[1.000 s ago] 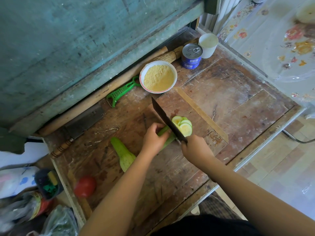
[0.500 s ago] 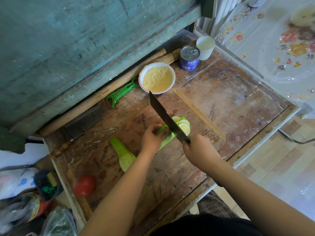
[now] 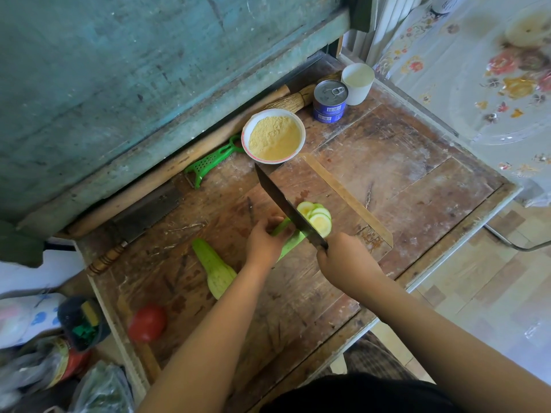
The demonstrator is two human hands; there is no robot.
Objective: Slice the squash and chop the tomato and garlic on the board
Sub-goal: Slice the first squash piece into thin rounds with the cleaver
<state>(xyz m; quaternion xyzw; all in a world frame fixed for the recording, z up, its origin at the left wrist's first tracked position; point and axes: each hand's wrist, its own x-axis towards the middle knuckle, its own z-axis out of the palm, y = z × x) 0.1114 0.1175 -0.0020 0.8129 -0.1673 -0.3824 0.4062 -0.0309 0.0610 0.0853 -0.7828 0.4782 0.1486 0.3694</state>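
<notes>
The knife (image 3: 287,208), held in the right hand's (image 3: 346,262) grip, has dropped again into the squash (image 3: 290,241) the left hand (image 3: 264,244) pins on the board (image 3: 351,201), so slicing continues; tomato (image 3: 147,323) waits uncut.

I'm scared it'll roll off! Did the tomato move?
No. The tomato stays beside the table's left edge, same gap from the uncut squash piece.

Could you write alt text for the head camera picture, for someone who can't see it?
Seen from above, a person's right hand holds a knife over a green squash steadied by the left hand on a worn wooden board, with cut slices beside the blade. A tomato and bowl of yellow powder sit nearby.
</notes>
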